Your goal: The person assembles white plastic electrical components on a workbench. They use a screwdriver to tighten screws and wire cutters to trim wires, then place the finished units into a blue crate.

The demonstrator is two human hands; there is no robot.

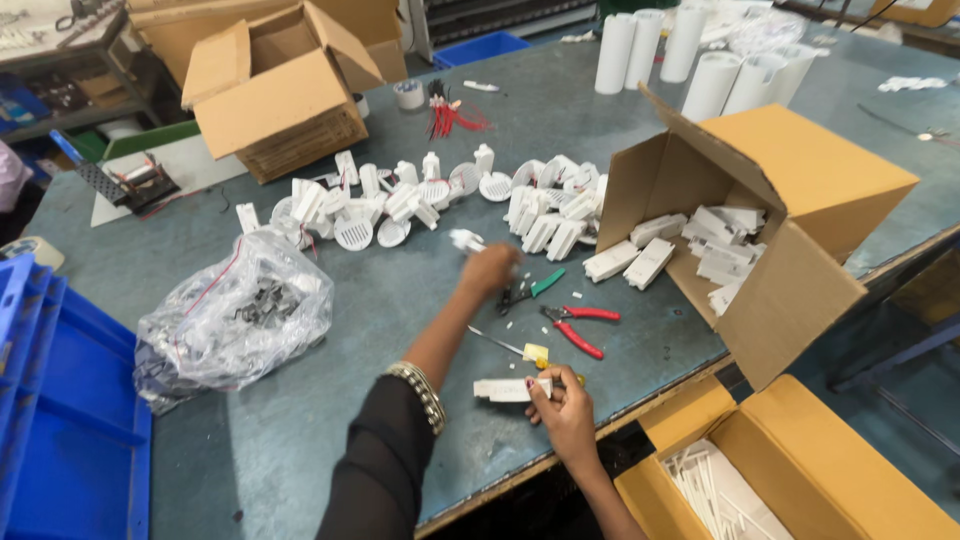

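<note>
The left hand [489,268] reaches toward the middle of the desk [560,110], fingers closed on a small white part [465,240]. The right hand [563,402], near the front edge, grips a long white plastic piece [505,389]. Between the hands lie red-handled pliers [578,327] and a green-handled cutter [533,289]. A tipped brown cardboard box [800,190] at the right edge spills white blocks. A heap of white parts [430,200] lies mid-desk; a clear plastic bag [235,315] sits toward the left edge. A second brown box [275,95] stands at the far left corner.
</note>
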